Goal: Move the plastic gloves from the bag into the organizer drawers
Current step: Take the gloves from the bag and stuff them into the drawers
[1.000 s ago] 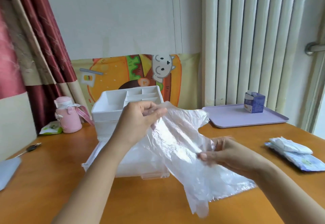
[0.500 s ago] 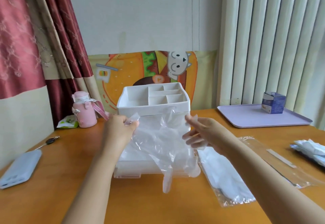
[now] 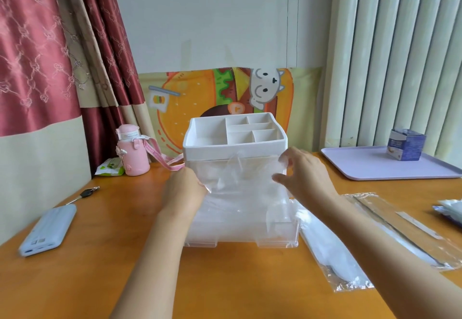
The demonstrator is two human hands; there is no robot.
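Observation:
A white organizer point(image 3: 235, 144) with a divided top tray stands mid-table, and its clear bottom drawer point(image 3: 241, 240) is pulled out toward me. A thin clear plastic glove point(image 3: 240, 181) hangs over the open drawer. My left hand point(image 3: 183, 190) pinches the glove's left edge. My right hand point(image 3: 303, 177) holds its right edge with fingers loosely curled. The clear bag point(image 3: 332, 251) with more folded gloves inside lies flat on the table right of the drawer.
An orange wooden table point(image 3: 100, 268) holds a pale power bank point(image 3: 47, 231), a key point(image 3: 85, 193), a pink bottle point(image 3: 131, 153) and a green packet point(image 3: 111, 170) at left. A lilac tray point(image 3: 370, 168) with a blue box point(image 3: 406, 144) sits at right; a white packet point(image 3: 450, 210) lies at the far right edge.
The view shifted right to left and the organizer now sits centred. Both hands carried the glove from in front of me down over the pulled-out drawer; the glove hangs lower and more bunched.

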